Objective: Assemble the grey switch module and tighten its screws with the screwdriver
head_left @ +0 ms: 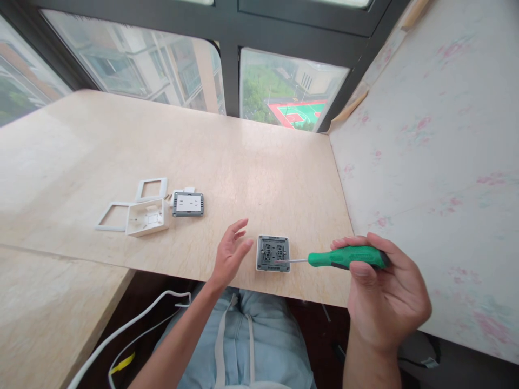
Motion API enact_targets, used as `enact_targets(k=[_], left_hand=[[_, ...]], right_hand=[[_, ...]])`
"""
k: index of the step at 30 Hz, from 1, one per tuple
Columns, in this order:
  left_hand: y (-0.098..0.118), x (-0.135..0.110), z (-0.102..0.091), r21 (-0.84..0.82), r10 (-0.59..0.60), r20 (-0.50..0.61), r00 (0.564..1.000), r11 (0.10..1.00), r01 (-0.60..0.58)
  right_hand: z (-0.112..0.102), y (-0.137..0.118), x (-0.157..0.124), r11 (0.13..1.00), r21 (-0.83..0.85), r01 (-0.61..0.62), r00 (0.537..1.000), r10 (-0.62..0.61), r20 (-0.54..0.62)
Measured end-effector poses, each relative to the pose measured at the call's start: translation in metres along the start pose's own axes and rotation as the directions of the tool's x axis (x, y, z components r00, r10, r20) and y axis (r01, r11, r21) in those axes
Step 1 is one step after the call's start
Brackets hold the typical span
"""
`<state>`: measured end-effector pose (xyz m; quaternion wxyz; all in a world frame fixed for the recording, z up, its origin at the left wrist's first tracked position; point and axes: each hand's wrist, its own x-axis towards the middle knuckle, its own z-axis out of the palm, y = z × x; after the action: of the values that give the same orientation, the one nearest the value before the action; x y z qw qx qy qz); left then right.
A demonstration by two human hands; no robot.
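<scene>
Gripped in my right hand (385,286) is a screwdriver (344,258) with a green and black handle. Its thin metal shaft points left, and the tip overlaps a grey switch module in a white box (273,246); whether it touches cannot be told. My left hand (231,254) hovers just left of that box, fingers apart, holding nothing. Farther left lies a socket module (190,203) with a white face and grey frame. Beside it are an open white mounting box (146,219) and two white cover frames, one behind (140,190) and one at the left (101,219).
The pale stone-patterned counter (243,162) runs up to a dark window frame (229,59). A flowered wall (425,162) closes off the right side. White cables (133,319) hang below the counter's front edge at the lower left, near a yellow tag (122,363).
</scene>
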<state>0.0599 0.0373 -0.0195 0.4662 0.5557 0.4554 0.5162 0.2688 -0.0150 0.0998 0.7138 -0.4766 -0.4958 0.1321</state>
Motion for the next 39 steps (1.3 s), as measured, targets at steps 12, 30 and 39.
enact_targets(k=[12, 30, 39], left_hand=[[0.079, -0.01, -0.008, 0.082, 0.263, 0.03, 0.964, 0.961, -0.265], [0.094, -0.006, 0.0, 0.028, 0.369, -0.225, 0.902, 0.928, -0.373], [0.081, 0.003, 0.012, -0.179, 0.139, -0.475, 0.869, 0.952, -0.25]], right_hand=[[0.045, -0.005, 0.0, 0.989, 0.022, 0.147, 0.9, -0.143, 0.412], [0.018, 0.051, -0.009, 0.969, -0.241, 0.055, 0.687, 0.139, 0.713], [-0.004, 0.119, -0.048, 0.968, -0.241, 0.068, 0.557, 0.164, 0.814]])
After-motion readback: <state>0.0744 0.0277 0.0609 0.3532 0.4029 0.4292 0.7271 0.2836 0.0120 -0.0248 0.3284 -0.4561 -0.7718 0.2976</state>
